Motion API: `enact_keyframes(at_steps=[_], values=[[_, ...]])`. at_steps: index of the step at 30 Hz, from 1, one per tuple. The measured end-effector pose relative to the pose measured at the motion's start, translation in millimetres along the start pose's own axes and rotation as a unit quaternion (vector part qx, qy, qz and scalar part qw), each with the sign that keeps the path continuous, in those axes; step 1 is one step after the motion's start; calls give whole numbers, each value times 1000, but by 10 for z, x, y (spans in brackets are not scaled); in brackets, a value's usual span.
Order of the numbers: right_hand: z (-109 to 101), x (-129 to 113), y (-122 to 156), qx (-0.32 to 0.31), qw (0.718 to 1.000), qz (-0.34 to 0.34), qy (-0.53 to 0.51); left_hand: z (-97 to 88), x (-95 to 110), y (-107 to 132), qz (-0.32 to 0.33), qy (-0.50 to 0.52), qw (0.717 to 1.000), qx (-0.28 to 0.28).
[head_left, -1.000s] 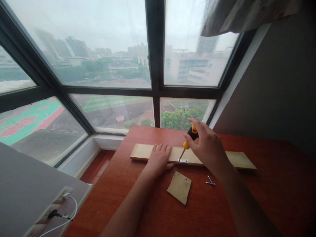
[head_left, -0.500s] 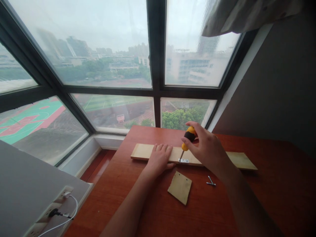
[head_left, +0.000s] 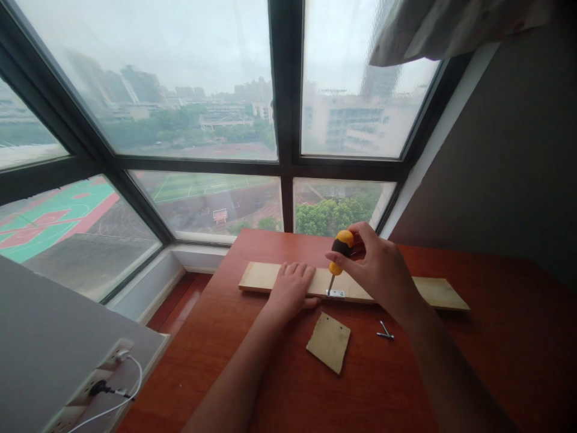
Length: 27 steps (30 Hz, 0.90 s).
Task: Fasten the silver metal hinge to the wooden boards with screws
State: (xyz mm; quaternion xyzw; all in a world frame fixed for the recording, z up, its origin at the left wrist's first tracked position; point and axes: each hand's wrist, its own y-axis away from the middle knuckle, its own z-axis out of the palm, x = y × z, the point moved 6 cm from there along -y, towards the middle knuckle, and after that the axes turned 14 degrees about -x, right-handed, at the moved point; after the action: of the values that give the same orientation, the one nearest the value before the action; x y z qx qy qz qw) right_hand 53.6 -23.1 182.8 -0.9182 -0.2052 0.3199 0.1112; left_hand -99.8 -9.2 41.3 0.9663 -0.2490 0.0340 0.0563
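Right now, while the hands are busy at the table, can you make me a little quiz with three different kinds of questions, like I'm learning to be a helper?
1. True or false: the left hand rests on the board.

2. Pick one: where is the tip of the screwdriver in the right hand?
A) at the curtain
B) at the metal plate
C) at the wall socket

3. Count: how many dark holes show in the small wood piece lying apart from the board?

Key: 1. True. 2. B. 3. Two.
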Motion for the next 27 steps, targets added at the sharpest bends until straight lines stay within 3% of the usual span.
enact_keyframes(at_steps=[27], values=[[47, 51, -12, 37, 999, -26, -9, 8, -3, 1, -1, -7, 1000, 2]])
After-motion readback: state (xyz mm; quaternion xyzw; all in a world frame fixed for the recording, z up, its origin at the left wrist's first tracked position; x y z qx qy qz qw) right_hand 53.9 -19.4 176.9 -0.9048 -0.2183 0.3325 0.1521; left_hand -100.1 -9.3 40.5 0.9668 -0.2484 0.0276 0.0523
